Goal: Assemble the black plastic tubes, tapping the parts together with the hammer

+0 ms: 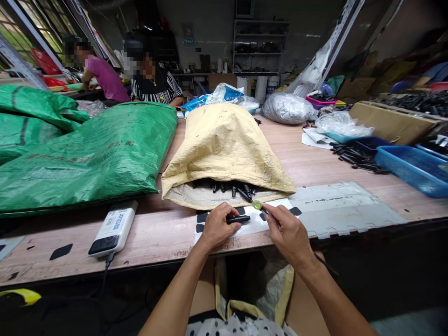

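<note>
My left hand [217,226] is closed around a short black tube [242,219], which points to the right above a white sheet with black rounded patches [251,227]. Pinched in my right hand [290,233] is a thin tool with a round yellow-green end [257,205]; its exact kind is unclear. The round end hovers close to the mouth of a yellow woven sack [224,144]. Several black tubes [234,191] stick out of that opening, and the rest of the contents is hidden.
A large green sack [91,154] lies left, behind a white power bank [114,228] with a cable. On the right are a grey mat [346,207], a blue tray [413,168] and loose black tubes [357,156]. An open sack [280,298] sits below the table edge. Two people work behind.
</note>
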The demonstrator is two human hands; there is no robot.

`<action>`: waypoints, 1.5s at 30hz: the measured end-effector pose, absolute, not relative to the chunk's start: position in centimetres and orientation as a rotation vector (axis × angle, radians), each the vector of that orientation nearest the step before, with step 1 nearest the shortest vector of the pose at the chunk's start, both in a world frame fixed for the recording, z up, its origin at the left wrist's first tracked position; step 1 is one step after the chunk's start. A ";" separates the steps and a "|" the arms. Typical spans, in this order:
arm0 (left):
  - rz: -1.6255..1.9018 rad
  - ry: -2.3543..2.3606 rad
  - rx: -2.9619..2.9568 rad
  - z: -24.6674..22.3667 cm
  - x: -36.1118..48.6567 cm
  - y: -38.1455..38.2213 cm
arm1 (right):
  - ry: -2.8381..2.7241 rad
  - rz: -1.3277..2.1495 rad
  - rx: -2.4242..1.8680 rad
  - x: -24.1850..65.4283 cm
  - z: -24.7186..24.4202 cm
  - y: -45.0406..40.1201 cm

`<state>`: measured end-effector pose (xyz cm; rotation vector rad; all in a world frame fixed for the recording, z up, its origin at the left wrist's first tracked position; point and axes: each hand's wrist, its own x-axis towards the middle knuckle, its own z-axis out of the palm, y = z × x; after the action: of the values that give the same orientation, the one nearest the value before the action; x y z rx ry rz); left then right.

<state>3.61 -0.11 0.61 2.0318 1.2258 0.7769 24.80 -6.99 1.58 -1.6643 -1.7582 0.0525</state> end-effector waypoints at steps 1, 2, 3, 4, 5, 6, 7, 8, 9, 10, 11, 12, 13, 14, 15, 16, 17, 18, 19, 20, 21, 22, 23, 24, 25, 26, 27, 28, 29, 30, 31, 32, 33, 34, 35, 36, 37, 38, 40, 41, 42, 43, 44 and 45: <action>0.774 1.223 2.032 0.6 3.6 -0.1 | -1.745 0.021 -1.700 25.3 1.4 -6.7; 0.771 1.224 2.029 0.6 3.6 -0.1 | -1.734 -0.015 -1.736 25.9 1.1 -6.3; 0.767 1.225 2.026 0.7 3.6 -0.1 | -1.729 -0.052 -1.769 26.4 0.8 -6.0; 0.763 1.227 2.023 0.7 3.6 -0.1 | -1.732 -0.090 -1.796 26.8 0.5 -5.6; 0.758 1.230 2.021 0.7 3.6 0.0 | -1.740 -0.128 -1.818 27.2 0.1 -5.3; 0.754 1.234 2.020 0.7 3.6 0.0 | -1.755 -0.165 -1.832 27.5 -0.2 -5.1; 0.750 1.237 2.021 0.7 3.6 0.0 | -1.773 -0.197 -1.841 27.7 -0.5 -4.9; 0.748 1.241 2.024 0.7 3.6 -0.1 | -1.790 -0.222 -1.846 27.8 -0.8 -4.8; 0.746 1.243 2.028 0.7 3.6 -0.1 | -1.802 -0.240 -1.848 27.8 -1.0 -4.7; 0.746 1.243 2.030 0.7 3.6 -0.1 | -1.806 -0.251 -1.850 27.7 -1.1 -4.7; 0.747 1.240 2.032 0.7 3.5 -0.1 | -1.803 -0.259 -1.853 27.5 -1.2 -4.7; 0.749 1.237 2.032 0.6 3.5 -0.2 | -1.796 -0.267 -1.857 27.4 -1.2 -4.7; 0.750 1.234 2.032 0.5 3.5 -0.2 | -1.788 -0.277 -1.863 27.2 -1.2 -4.7; 0.751 1.232 2.034 0.4 3.5 -0.2 | -1.783 -0.288 -1.871 27.1 -1.2 -4.8; 0.750 1.231 2.037 0.3 3.5 -0.1 | -1.780 -0.301 -1.880 26.9 -1.2 -4.8; 0.747 1.231 2.042 0.3 3.5 0.0 | -1.779 -0.313 -1.889 26.8 -1.2 -4.8; 0.742 1.233 2.049 0.2 3.6 0.1 | -1.778 -0.321 -1.898 26.7 -1.1 -4.9; 0.737 1.236 2.057 0.2 3.6 0.2 | -1.777 -0.326 -1.906 26.7 -1.1 -4.9; 0.732 1.237 2.069 0.4 3.6 0.1 | -1.777 -0.329 -1.911 26.6 -1.1 -4.9; 0.726 1.230 2.086 0.7 3.6 0.0 | -1.778 -0.331 -1.913 26.6 -1.0 -4.9; 0.722 1.214 2.104 1.1 3.6 -0.4 | -1.780 -0.332 -1.913 26.6 -1.0 -4.9; 0.712 1.183 2.119 1.7 3.5 -1.0 | -1.782 -0.334 -1.913 26.5 -1.0 -4.9; 0.690 1.137 2.125 2.3 3.5 -1.8 | -1.783 -0.335 -1.913 26.5 -1.0 -4.9; 0.646 1.075 2.117 2.9 3.5 -3.0 | -1.784 -0.337 -1.913 26.5 -1.0 -4.9; 0.579 1.005 2.094 3.4 3.4 -4.2 | -1.784 -0.339 -1.913 26.5 -1.0 -4.9; 0.490 0.934 2.060 3.6 3.5 -5.6 | -1.782 -0.342 -1.914 26.5 -1.1 -4.9; 0.385 0.872 2.026 3.5 3.5 -7.0 | -1.779 -0.348 -1.914 26.5 -1.1 -4.9; 0.274 0.833 1.998 2.9 3.7 -8.2 | -1.776 -0.353 -1.913 26.5 -1.2 -4.9; 0.169 0.833 1.983 1.9 3.9 -9.2 | -1.772 -0.358 -1.912 26.5 -1.3 -4.9; 0.075 0.873 1.983 0.6 4.1 -10.1 | -1.768 -0.362 -1.913 26.5 -1.3 -4.9; -0.009 0.958 1.988 -1.0 4.4 -10.6 | -1.764 -0.364 -1.916 26.5 -1.4 -4.9; -0.085 1.072 1.991 -2.8 4.8 -11.0 | -1.761 -0.364 -1.920 26.5 -1.4 -4.9; -0.168 1.182 1.978 -4.6 5.1 -11.2 | -1.760 -0.362 -1.925 26.5 -1.4 -4.9; -0.257 1.267 1.954 -6.1 5.4 -11.3 | -1.758 -0.360 -1.929 26.5 -1.3 -4.9; -0.333 1.322 1.931 -7.4 5.7 -11.3 | -1.757 -0.358 -1.931 26.5 -1.3 -4.9; -0.395 1.348 1.912 -8.2 5.9 -11.4 | -1.758 -0.354 -1.929 26.5 -1.3 -4.9; -0.431 1.346 1.910 -8.5 6.1 -11.5 | -1.759 -0.351 -1.926 26.5 -1.2 -5.0; -0.435 1.324 1.929 -8.3 6.2 -11.6 | -1.762 -0.349 -1.921 26.5 -1.2 -5.0; -0.362 1.231 1.989 -6.5 6.3 -11.7 | -1.766 -0.350 -1.917 26.5 -1.2 -5.0; -0.295 1.159 2.011 -5.0 6.4 -11.5 | -1.766 -0.353 -1.917 26.5 -1.3 -5.0; -0.206 1.076 2.021 -3.4 6.3 -11.0 | -1.766 -0.358 -1.919 26.5 -1.3 -4.9; -0.095 1.003 2.014 -1.6 6.3 -10.3 | -1.765 -0.361 -1.922 26.5 -1.3 -4.9; 0.018 0.955 1.994 0.1 6.4 -9.2 | -1.766 -0.363 -1.923 26.5 -1.3 -4.9; 0.157 0.948 1.983 1.6 6.4 -7.7 | -1.765 -0.362 -1.924 26.5 -1.3 -4.9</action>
<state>6.41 -7.75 1.59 1.9826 0.9480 0.1568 26.46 -4.92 -1.32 -1.9238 -1.7655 -0.3622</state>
